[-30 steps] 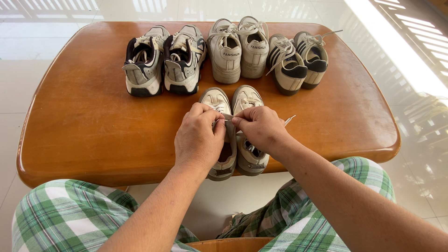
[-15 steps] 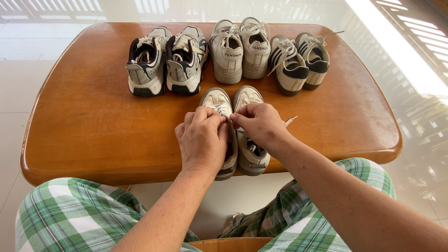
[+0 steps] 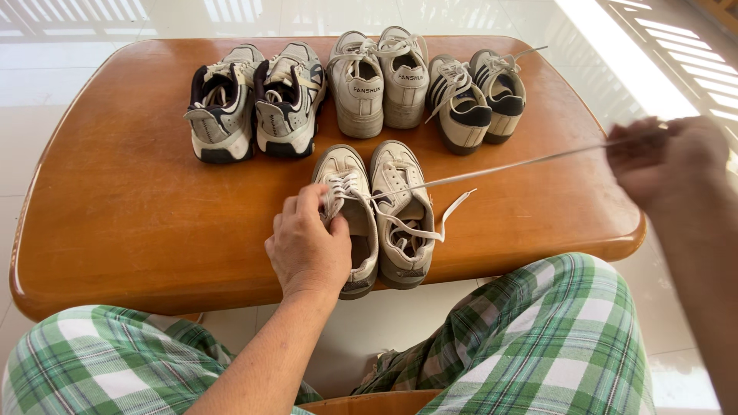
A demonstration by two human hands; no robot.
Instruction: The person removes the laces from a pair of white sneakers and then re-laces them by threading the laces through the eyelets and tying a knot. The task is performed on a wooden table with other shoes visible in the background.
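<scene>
A pair of cream sneakers lies at the table's near edge. My left hand (image 3: 309, 244) grips the left sneaker (image 3: 350, 206) at its laces and tongue. My right hand (image 3: 667, 157) is far out to the right, blurred, pinching the end of a white shoelace (image 3: 507, 165) that stretches taut from the left sneaker across the right sneaker (image 3: 401, 211). The right sneaker's own lace hangs loose over its side.
Three more pairs stand in a row at the back of the wooden table (image 3: 123, 192): grey-and-black trainers (image 3: 250, 100), cream sneakers (image 3: 378, 77), and beige shoes with dark stripes (image 3: 473, 96). My knees in green checked trousers (image 3: 553, 346) sit below the near edge.
Both hands were together over the left sneaker's laces. My right hand has swung far right, pulling the lace out long and taut. My left hand stays on the shoe.
</scene>
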